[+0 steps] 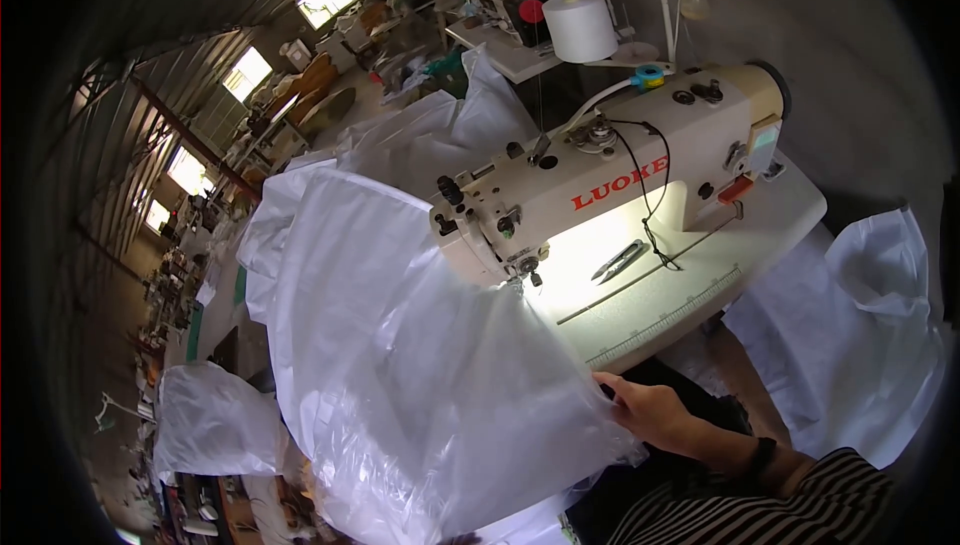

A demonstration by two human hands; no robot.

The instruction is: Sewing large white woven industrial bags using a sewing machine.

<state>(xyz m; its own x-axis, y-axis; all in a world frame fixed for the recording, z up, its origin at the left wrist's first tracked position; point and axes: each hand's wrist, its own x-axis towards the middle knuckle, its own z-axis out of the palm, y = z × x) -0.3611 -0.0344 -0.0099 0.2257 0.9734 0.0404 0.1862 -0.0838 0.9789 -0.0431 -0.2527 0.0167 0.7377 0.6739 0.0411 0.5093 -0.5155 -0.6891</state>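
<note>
A large sheet of thin white plastic-like material [400,345] spreads across the left of the sewing machine [640,165] and hangs down toward me. Its upper part runs in under the needle and presser foot [527,270], where the machine's lamp shines. My right hand [655,415], coming from a striped sleeve, is closed on the sheet's right edge just below the machine table's front edge. Thumb and fingers pinch the material there. My left hand is nowhere to be seen. Metal thread snips [620,260] lie on the lit machine bed.
A white thread cone [580,27] stands behind the machine head. A black cord [648,195] dangles over its arm. More white material [850,315] hangs at the right, and a clear plastic-wrapped bundle [215,420] sits at the left. Cluttered worktables line the windowed wall.
</note>
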